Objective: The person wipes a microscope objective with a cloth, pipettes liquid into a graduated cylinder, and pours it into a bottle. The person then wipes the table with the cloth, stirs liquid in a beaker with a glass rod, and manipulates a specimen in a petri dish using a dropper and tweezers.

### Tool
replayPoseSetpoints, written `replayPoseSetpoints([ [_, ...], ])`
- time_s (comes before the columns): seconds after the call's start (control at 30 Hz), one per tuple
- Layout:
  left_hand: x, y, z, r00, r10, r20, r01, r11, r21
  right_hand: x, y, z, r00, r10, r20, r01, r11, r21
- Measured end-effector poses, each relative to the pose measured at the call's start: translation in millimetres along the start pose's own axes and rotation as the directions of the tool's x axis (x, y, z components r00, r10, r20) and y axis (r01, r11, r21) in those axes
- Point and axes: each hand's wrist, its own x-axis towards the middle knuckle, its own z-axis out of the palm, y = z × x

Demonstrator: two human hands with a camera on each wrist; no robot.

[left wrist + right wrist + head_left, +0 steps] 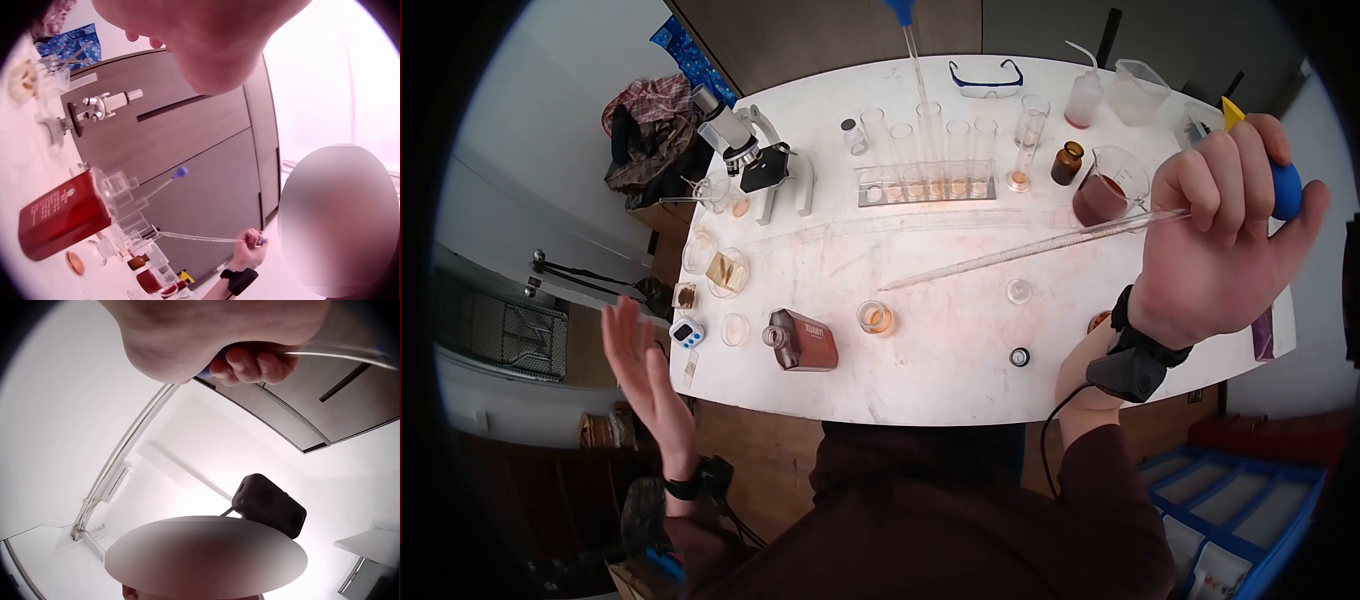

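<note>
My right hand [1215,230], raised over the table's right side, grips a long graduated glass pipette [1040,245] with a blue rubber bulb [1286,190] at its upper end. The pipette slants down leftward, and its tip appears just behind a small glass cup of orange liquid [877,319]. Past the table's left edge my left hand [645,370] is raised with its fingers extended, holding nothing. Near it stands a flat-sided bottle of red-brown liquid [802,340], its neck uncapped. In the right wrist view, fingers [250,365] curl around the pipette's bulb end.
A rack [925,198] of test tubes, several with orange liquid, stands at the back; another blue-bulbed pipette [915,50] rises there. Around it are a microscope [765,165], safety glasses [987,88], an amber bottle [1067,163], a beaker of dark red liquid [1100,200] and a timer [687,332].
</note>
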Motion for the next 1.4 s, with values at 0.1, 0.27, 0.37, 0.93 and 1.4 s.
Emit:
replayPoseSetpoints([
  [0.1, 69.3, 34.3, 14.3, 0.954, 0.273, 0.124, -0.272, 0.962, -0.023, 0.2, 4.4, 0.3, 1.000, -0.011, -0.025, 0.011, 1.000, 0.008],
  [0.27, 180.4, 72.9, 105.8, 0.789, 0.465, 0.401, -0.495, 0.868, -0.034, -4.0, -2.3, 1.5, 1.000, -0.007, -0.019, 0.006, 0.999, -0.052],
  [0.37, 213.7, 128.8, 151.2, 0.705, 0.166, 0.690, -0.312, 0.946, 0.091, -2.8, -4.4, 4.2, 1.000, -0.008, -0.013, 0.007, 0.998, -0.058],
  [0.93, 234.0, 116.1, 269.4, 0.769, 0.295, 0.568, -0.403, 0.912, 0.072, -3.6, -11.6, 1.0, 0.997, 0.050, -0.053, -0.053, 0.997, -0.058],
  [1.4, 258.0, 140.6, 221.2, 0.862, 0.360, 0.355, -0.325, 0.933, -0.157, -2.5, -7.5, 0.8, 0.997, 0.067, -0.032, -0.069, 0.995, -0.066],
])
